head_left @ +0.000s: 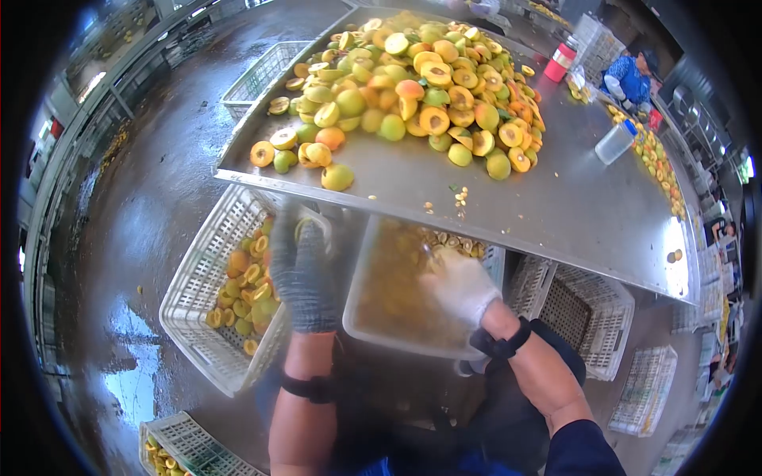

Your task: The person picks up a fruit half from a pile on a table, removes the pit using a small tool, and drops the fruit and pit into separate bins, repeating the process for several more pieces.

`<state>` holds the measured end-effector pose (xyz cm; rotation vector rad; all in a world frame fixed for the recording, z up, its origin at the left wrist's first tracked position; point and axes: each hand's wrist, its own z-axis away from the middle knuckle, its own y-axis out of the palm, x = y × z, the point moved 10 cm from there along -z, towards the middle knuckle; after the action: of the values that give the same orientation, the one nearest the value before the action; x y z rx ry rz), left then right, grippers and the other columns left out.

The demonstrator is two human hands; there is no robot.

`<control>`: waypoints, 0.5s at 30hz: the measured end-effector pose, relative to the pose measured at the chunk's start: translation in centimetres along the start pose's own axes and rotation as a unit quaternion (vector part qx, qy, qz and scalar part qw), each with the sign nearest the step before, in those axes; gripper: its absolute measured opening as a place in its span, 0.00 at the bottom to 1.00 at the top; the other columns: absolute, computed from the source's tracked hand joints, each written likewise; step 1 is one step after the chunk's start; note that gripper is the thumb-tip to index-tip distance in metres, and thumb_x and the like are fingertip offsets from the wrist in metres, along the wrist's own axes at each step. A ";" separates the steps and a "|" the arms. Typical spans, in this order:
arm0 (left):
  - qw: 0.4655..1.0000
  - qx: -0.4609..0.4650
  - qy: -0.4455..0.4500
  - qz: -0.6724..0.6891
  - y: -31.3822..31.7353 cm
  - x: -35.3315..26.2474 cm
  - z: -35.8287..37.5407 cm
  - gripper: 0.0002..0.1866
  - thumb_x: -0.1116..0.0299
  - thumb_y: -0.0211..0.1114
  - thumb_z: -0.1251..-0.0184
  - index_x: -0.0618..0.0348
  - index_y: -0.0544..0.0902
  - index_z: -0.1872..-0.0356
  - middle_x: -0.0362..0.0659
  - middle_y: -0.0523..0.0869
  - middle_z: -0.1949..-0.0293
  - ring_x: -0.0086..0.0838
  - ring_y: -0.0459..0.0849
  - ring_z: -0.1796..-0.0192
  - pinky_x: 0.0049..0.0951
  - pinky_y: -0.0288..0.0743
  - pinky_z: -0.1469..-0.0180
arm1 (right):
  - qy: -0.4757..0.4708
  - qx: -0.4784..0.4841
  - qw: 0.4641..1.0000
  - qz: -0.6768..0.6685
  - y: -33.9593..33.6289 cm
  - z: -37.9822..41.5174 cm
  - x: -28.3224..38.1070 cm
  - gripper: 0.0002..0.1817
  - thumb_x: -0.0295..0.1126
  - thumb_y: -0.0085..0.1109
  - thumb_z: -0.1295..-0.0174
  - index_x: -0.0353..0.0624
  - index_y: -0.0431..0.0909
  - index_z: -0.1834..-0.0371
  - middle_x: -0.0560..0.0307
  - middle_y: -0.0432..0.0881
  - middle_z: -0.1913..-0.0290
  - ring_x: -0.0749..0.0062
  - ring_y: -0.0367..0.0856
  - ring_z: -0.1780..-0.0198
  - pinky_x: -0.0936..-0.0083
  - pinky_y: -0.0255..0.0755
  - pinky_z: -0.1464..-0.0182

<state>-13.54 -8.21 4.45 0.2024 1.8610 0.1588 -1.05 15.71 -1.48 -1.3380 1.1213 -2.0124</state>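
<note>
My left hand (302, 274), in a grey knitted glove and smeared by motion, is between the fruit crate and a pale tub. A pale yellow-green fruit half (304, 228) shows at its fingers. My right hand (459, 285), in a white glove, is closed over the tub (413, 347); a small shiny tip shows at its fingers, but I cannot tell what it is. Several fruit stones (456, 241) lie at the tub's far side, with brownish contents below. The white crate (190, 317) at left holds cut fruit halves (250, 282).
A heap of whole and halved stone fruit (429, 87) covers part of the metal table (556, 202). A clear bottle (616, 143) lies there; a red flask (560, 62) stands farther back. White crates (607, 333) stand at right. Another person (633, 79) works beyond the table.
</note>
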 end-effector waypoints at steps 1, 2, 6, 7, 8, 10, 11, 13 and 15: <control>0.998 -0.033 0.017 -0.050 -1.4 -1.6 -0.9 0.27 0.73 0.58 0.22 0.66 0.70 0.24 0.51 0.77 0.32 0.34 0.79 0.35 0.33 0.74 0.31 | -0.035 -0.025 0.999 -0.005 -1.7 -1.1 3.2 0.24 0.45 0.66 0.36 0.37 0.78 0.47 0.31 0.86 0.53 0.34 0.85 0.50 0.50 0.78 0.45; 0.996 -0.059 0.022 -0.057 -2.4 -2.3 -1.3 0.27 0.74 0.59 0.23 0.66 0.70 0.24 0.51 0.77 0.32 0.33 0.79 0.35 0.32 0.74 0.32 | -0.070 -0.050 0.996 -0.010 -3.0 -2.8 6.1 0.24 0.45 0.67 0.37 0.37 0.77 0.46 0.30 0.86 0.52 0.34 0.85 0.49 0.50 0.78 0.44; 0.991 -0.084 0.013 -0.108 -4.7 -1.9 -1.5 0.25 0.74 0.61 0.26 0.68 0.75 0.29 0.50 0.81 0.36 0.33 0.80 0.36 0.32 0.75 0.34 | -0.032 -0.024 0.997 0.059 -2.3 -13.9 11.8 0.28 0.45 0.70 0.41 0.39 0.78 0.42 0.34 0.86 0.50 0.39 0.85 0.45 0.52 0.79 0.43; 0.995 -0.072 -0.028 -0.060 -4.9 0.0 -1.5 0.24 0.73 0.62 0.26 0.68 0.76 0.30 0.51 0.82 0.37 0.33 0.80 0.36 0.32 0.76 0.35 | -0.042 -0.008 0.997 0.067 -1.7 -16.1 13.3 0.30 0.46 0.71 0.42 0.39 0.79 0.41 0.34 0.86 0.48 0.40 0.85 0.44 0.53 0.79 0.42; 0.996 -0.062 -0.058 -0.030 -4.8 0.7 -1.6 0.23 0.73 0.62 0.26 0.69 0.78 0.33 0.50 0.83 0.39 0.33 0.81 0.38 0.32 0.76 0.36 | -0.052 0.008 0.996 0.075 -0.9 -18.0 14.6 0.31 0.47 0.72 0.43 0.38 0.80 0.41 0.35 0.86 0.46 0.41 0.85 0.43 0.55 0.79 0.41; 0.994 -0.051 -0.089 -0.024 -4.5 1.4 -1.8 0.19 0.73 0.62 0.26 0.69 0.81 0.37 0.49 0.85 0.42 0.33 0.83 0.40 0.32 0.76 0.36 | -0.058 0.038 0.993 0.098 0.9 -20.1 16.4 0.33 0.49 0.73 0.45 0.38 0.81 0.40 0.36 0.86 0.44 0.43 0.85 0.42 0.56 0.79 0.41; 0.994 -0.050 -0.090 -0.047 -4.4 1.3 -1.9 0.17 0.74 0.61 0.25 0.69 0.83 0.39 0.48 0.86 0.43 0.33 0.83 0.40 0.32 0.76 0.36 | -0.055 0.050 0.991 0.113 1.8 -20.8 17.0 0.34 0.50 0.74 0.46 0.38 0.82 0.41 0.37 0.86 0.43 0.44 0.85 0.42 0.57 0.79 0.40; 0.994 -0.038 -0.086 -0.050 -3.9 1.2 -1.9 0.16 0.74 0.60 0.25 0.69 0.84 0.41 0.46 0.87 0.45 0.31 0.84 0.42 0.32 0.77 0.36 | -0.048 0.031 0.990 0.131 2.8 -22.4 16.9 0.33 0.51 0.73 0.47 0.40 0.85 0.43 0.38 0.87 0.44 0.44 0.86 0.43 0.58 0.79 0.41; 0.991 -0.033 -0.131 0.021 -3.5 1.6 -2.0 0.16 0.74 0.61 0.26 0.69 0.84 0.41 0.44 0.87 0.46 0.28 0.85 0.45 0.30 0.78 0.39 | -0.055 0.027 0.986 0.156 3.8 -23.9 16.4 0.32 0.52 0.73 0.47 0.40 0.86 0.44 0.38 0.87 0.46 0.44 0.86 0.44 0.58 0.79 0.42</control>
<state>-16.11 -11.26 2.84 0.2056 1.5882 0.2127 -29.74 10.17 -0.54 -1.1506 1.1383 -1.7108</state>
